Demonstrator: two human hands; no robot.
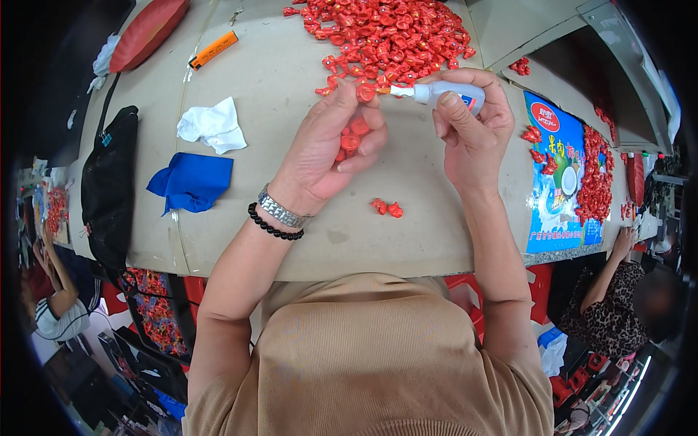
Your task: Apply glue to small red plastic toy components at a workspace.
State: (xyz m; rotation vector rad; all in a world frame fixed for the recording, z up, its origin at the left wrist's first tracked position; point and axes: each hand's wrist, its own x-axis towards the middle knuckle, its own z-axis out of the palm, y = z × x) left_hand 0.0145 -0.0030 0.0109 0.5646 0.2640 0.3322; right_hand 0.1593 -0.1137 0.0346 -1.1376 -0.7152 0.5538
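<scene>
My left hand (320,145) pinches a small red plastic piece (366,92) between thumb and forefinger. More red pieces (352,138) are tucked under its curled fingers. My right hand (478,131) is closed around a small translucent squeeze bottle (436,91), held almost level. The bottle's thin tip points left and reaches the pinched piece or stops just beside it; I cannot tell whether they touch. Two loose red pieces (387,208) lie on the table (349,247) between my forearms.
A big heap of red pieces (396,36) lies at the far side. To the left are a white tissue (213,125), a blue cloth (193,182), an orange cutter (213,50), a black bag (109,189) and a red tray (149,33). A blue printed sheet (549,196) lies right. People sit on both sides.
</scene>
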